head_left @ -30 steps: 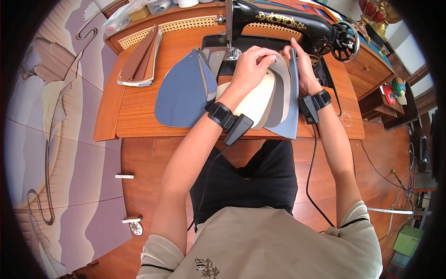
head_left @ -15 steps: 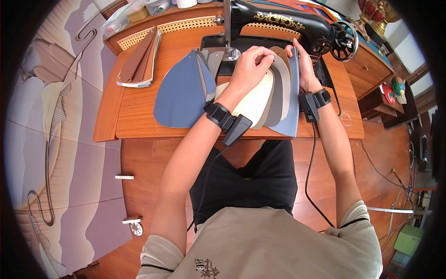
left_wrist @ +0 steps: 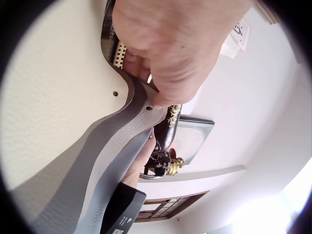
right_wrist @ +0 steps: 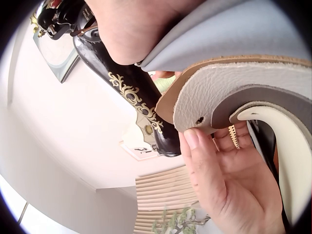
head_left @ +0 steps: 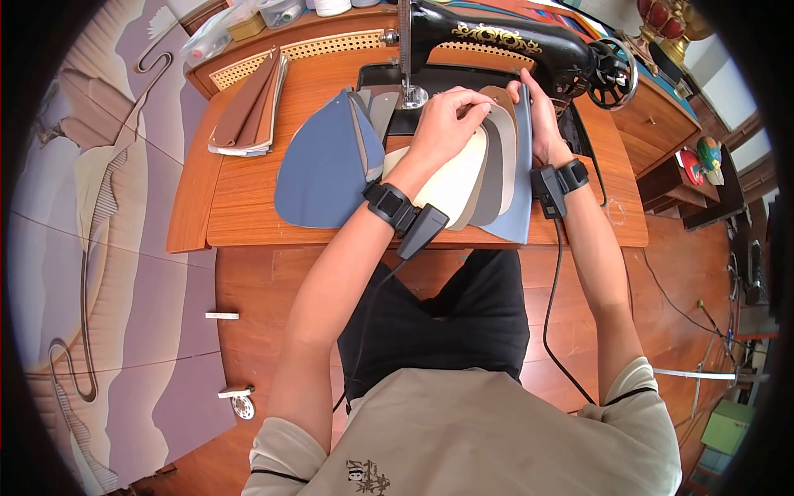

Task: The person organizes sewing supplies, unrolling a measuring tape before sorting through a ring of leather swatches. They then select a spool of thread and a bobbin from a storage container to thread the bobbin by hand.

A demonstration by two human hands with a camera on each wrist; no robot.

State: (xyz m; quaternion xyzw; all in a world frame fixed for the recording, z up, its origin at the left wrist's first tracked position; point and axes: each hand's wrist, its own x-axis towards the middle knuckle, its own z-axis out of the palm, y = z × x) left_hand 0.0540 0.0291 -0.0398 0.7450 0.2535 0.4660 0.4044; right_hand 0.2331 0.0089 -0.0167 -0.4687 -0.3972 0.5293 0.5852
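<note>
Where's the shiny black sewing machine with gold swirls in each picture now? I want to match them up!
Head view: the black metal sewing machine with gold swirls is at the top, right of the middle.
Left wrist view: partly hidden, just right of the middle.
Right wrist view: slanting across the upper left.
Shared landmark: the smooth cream leather piece.

Fanned multicoloured leather pieces [head_left: 452, 183]
</note>
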